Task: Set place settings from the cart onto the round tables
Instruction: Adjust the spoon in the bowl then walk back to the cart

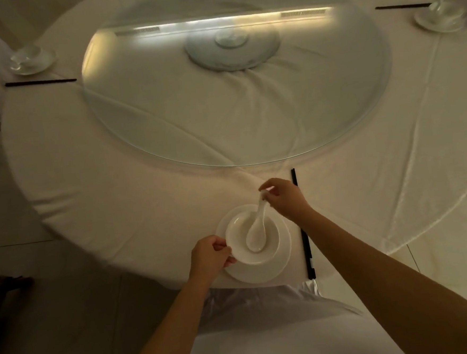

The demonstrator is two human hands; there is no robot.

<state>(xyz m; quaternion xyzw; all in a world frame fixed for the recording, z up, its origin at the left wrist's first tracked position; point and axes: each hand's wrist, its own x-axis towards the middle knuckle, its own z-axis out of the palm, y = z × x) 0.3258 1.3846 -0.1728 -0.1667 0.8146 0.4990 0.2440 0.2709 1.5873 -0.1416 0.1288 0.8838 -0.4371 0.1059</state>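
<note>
Over on the far left there's a finished setting (31,58) with its chopsticks (40,82) laid toward you, well apart from where you're working, so nothing to bump there.

Your left hand (210,254) is pinching the near-left rim of the bowl (251,235), which sits on the plate (257,258) right at the near edge of the table (118,212). That's my main worry: the plate's close edge is basically at the drop-off, with only a chair back (265,326) below it. If you tug the bowl toward yourself while straightening it, the plate could ride the loose cloth and go over.

The spoon (256,229) has its scoop down in the bowl and its handle sticking up toward the table's middle, pinched at the tip by your right hand (283,198). It's a light fingertip hold on glazed china, so I'd guess it could slip and clack into the bowl if you let go too high.

Just right of the plate is another pair of chopsticks (303,227), running under your right wrist. A sweep of that forearm would roll them; their near end is already at the table edge.

Plenty of open cloth beyond the bowl, up to the glass turntable (236,115). Far right, another setting (439,17) is well clear.
</note>
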